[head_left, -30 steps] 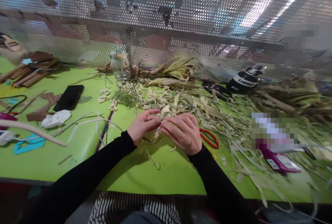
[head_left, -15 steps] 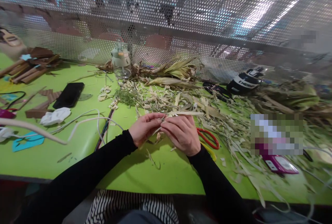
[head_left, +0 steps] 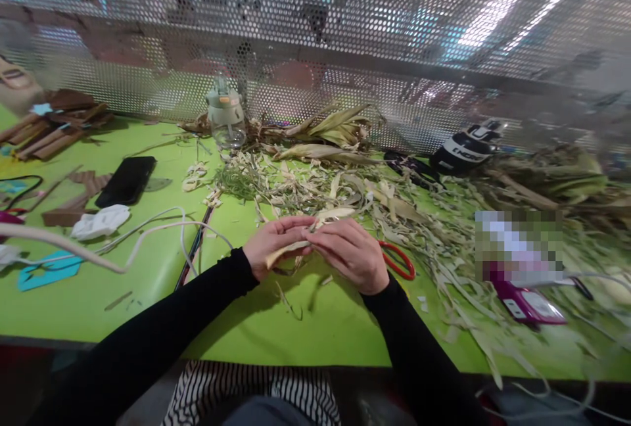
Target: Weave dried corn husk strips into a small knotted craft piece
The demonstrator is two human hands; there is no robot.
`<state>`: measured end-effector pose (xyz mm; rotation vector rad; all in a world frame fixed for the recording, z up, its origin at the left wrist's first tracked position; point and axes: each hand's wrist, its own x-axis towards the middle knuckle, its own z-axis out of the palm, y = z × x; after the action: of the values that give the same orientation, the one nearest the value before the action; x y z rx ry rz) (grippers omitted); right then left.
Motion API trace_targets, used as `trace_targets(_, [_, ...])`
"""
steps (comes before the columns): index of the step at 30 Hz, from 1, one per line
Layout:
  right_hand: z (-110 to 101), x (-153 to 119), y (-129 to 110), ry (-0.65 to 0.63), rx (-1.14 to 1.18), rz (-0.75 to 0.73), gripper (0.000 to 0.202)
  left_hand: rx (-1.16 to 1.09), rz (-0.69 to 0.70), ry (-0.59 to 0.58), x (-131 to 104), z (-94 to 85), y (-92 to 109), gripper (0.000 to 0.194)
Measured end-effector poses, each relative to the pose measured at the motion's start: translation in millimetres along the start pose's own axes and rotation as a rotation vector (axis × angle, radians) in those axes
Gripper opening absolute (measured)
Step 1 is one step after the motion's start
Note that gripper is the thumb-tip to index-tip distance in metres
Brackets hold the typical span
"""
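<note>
Close together over the green table, both my hands pinch a strip of dried corn husk. My left hand holds it between thumb and fingers, and the pale strip hangs down across its palm. My right hand has its fingertips closed at the strip's other end, meeting the left fingertips; exactly how the strip is folded there is hidden. Behind the hands lies a heap of torn husk shreds. Scissors with a red handle rest beside my right wrist, partly covered.
A clear water bottle and a black bottle stand by the perforated metal screen. To the left are a black phone, white cables and a brown bundle. A magenta device lies right, among husk strips.
The husk strip now angles down over my left palm, where before a pale length pointed right over my right fingers. My right hand has shifted slightly; the view has moved a little.
</note>
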<state>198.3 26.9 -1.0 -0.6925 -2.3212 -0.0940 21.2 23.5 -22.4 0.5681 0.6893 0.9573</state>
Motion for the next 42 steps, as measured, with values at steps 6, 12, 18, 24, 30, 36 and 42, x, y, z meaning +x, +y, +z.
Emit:
trace_targets(6, [8, 2, -4, 0.116, 0.142, 0.131, 0.005, 0.032, 0.009, -0.075, 0, 1.0, -3, 0.028])
trace_targets(12, [14, 1, -9, 0.137, 0.341, 0.514, 0.010, 0.218, 0.255, -0.053, -2, 4.2, -6, 0.024])
trace_targets(18, [19, 1, -10, 0.132, 0.844, 0.849, 0.023, 0.413, 0.396, -0.069, -6, 4.0, -3, 0.023])
trace_targets(24, [20, 0, -13, 0.125, 0.922, 0.915, 0.024, 0.339, 0.333, -0.078, -1, 0.0, -4, 0.025])
trace_targets(30, [25, 0, -16, 0.184, 0.997, 0.943, 0.023, 0.271, 0.307, -0.059, 2, -0.1, -4, 0.035])
trace_targets(36, [29, 1, -20, 0.229, 0.976, 0.948, 0.023, 0.342, 0.390, -0.077, 1, 0.9, -7, 0.029])
trace_targets(42, [29, 0, -20, 0.242, 1.007, 0.946, 0.022, 0.350, 0.376, -0.056, -1, 3.4, -4, 0.027])
